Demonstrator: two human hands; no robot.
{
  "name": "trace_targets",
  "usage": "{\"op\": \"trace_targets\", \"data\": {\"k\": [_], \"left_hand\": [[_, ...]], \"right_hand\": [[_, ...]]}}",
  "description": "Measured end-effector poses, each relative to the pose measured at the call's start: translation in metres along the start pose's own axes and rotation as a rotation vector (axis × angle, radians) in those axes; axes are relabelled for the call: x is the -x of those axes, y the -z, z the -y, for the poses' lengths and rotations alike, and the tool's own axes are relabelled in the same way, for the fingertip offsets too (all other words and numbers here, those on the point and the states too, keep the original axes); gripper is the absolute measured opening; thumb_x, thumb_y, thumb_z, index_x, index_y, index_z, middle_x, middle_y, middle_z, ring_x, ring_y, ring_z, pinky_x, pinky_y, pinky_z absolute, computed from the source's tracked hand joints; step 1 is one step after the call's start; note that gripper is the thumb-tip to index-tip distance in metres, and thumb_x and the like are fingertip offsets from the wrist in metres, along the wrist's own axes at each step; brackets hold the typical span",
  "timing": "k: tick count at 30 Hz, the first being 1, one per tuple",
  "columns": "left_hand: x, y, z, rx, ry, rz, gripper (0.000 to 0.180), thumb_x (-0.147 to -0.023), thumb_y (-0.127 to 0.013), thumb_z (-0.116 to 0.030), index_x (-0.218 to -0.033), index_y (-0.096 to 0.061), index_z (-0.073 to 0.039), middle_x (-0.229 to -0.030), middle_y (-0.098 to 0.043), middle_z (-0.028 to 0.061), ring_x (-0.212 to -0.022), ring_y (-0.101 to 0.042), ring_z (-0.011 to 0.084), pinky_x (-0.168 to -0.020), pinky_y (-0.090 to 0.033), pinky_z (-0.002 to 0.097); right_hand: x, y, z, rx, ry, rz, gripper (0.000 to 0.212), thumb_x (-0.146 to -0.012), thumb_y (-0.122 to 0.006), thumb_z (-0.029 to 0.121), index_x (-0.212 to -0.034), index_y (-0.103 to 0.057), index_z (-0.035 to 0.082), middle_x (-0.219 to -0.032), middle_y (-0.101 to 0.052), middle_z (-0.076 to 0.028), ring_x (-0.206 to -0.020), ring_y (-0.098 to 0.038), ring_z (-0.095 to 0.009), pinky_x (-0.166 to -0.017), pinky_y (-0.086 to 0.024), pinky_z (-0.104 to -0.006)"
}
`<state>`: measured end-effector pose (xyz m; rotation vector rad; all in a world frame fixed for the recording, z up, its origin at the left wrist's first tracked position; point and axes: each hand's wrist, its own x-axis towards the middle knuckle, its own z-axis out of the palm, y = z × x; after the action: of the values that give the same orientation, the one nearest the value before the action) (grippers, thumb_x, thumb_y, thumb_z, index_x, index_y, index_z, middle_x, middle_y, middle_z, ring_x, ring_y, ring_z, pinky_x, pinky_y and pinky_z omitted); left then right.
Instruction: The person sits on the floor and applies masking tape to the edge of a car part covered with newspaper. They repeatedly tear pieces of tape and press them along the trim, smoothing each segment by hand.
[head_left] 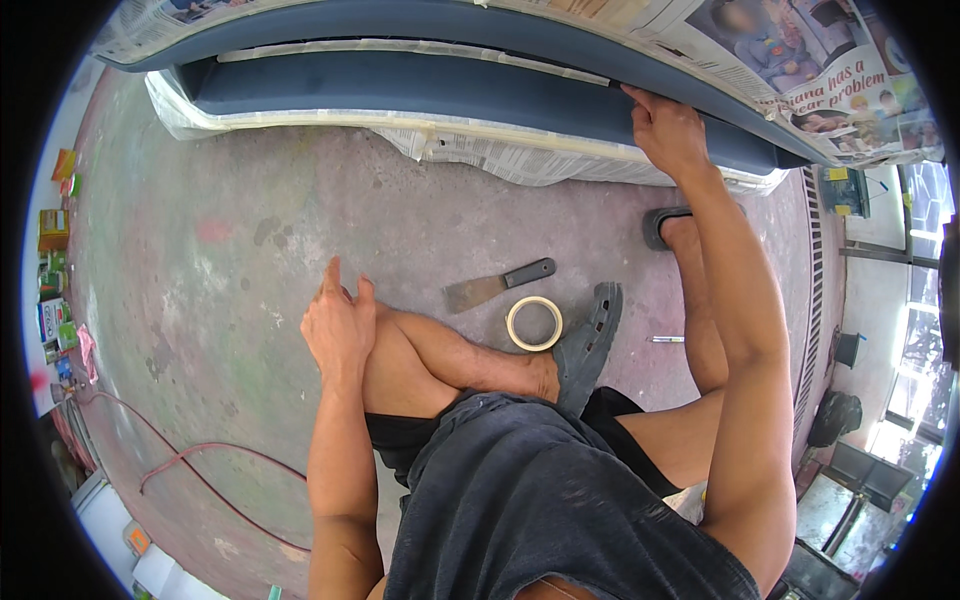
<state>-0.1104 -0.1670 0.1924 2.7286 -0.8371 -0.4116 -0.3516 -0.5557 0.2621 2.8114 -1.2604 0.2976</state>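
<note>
Across the top runs a long dark blue-grey car bumper, its borders masked with newspaper and tape. A pale strip of masking tape lies along its slot. At the right end of that strip, my right hand touches the bumper, fingers curled and index fingertip at the slot; whatever it pinches is hidden. My left hand rests by my left knee, index finger and thumb apart, holding nothing. On the floor between my legs lie a putty knife with a black handle and a roll of masking tape.
A small white pen-like stick lies near my right leg. Newspaper covers the area above the bumper. A red hose curves over the concrete floor at left. Boxes and cans line the left wall; a drain grate runs at right.
</note>
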Motion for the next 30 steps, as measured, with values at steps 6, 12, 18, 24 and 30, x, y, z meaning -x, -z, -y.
{"op": "trace_targets", "data": {"k": [6,12,18,24,30], "left_hand": [[0.0,-0.003,0.001,-0.008,-0.01,-0.022,0.052,-0.096,-0.067,-0.031,-0.139,-0.065,-0.003,-0.09,-0.076,0.0157,-0.085,-0.075,0.0338,-0.082,-0.058,0.0445],[-0.002,-0.008,0.003,-0.022,-0.008,-0.047,0.052,-0.095,-0.067,-0.033,-0.139,-0.066,-0.006,-0.086,-0.075,0.0131,-0.084,-0.074,0.0325,-0.082,-0.057,0.044],[0.0,-0.011,0.008,-0.033,-0.022,-0.087,0.051,-0.095,-0.067,-0.034,-0.138,-0.067,-0.008,-0.082,-0.074,0.0107,-0.081,-0.073,0.0309,-0.082,-0.057,0.0434],[0.0,0.002,-0.005,-0.027,-0.014,-0.02,0.051,-0.097,-0.066,-0.033,-0.137,-0.066,-0.001,-0.093,-0.078,0.0168,-0.088,-0.076,0.0356,-0.084,-0.059,0.0452],[0.003,-0.001,0.002,-0.021,-0.012,-0.027,0.052,-0.096,-0.066,-0.034,-0.138,-0.066,-0.003,-0.091,-0.076,0.0148,-0.088,-0.075,0.0343,-0.084,-0.058,0.0453]], "right_hand": [[-0.008,-0.014,-0.001,-0.27,0.03,-0.102,0.029,-0.095,-0.06,0.017,-0.118,-0.078,0.017,-0.093,-0.075,-0.019,-0.091,-0.072,-0.041,-0.086,-0.058,-0.0499],[-0.003,-0.024,0.018,-0.124,-0.036,-0.219,0.029,-0.093,-0.061,0.02,-0.117,-0.078,0.018,-0.092,-0.075,-0.02,-0.086,-0.073,-0.043,-0.082,-0.058,-0.0521],[-0.006,-0.015,0.067,0.008,-0.104,-0.022,0.034,-0.095,-0.056,0.022,-0.124,-0.073,0.016,-0.092,-0.074,-0.025,-0.089,-0.074,-0.044,-0.08,-0.059,-0.0555],[-0.015,-0.012,0.108,-0.099,-0.089,0.002,0.034,-0.097,-0.055,0.023,-0.124,-0.072,0.012,-0.091,-0.075,-0.024,-0.09,-0.075,-0.043,-0.08,-0.059,-0.0542],[-0.003,-0.013,0.102,-0.12,-0.244,0.011,0.036,-0.097,-0.056,0.023,-0.128,-0.072,0.013,-0.096,-0.075,-0.023,-0.092,-0.075,-0.041,-0.082,-0.059,-0.0527]]}}
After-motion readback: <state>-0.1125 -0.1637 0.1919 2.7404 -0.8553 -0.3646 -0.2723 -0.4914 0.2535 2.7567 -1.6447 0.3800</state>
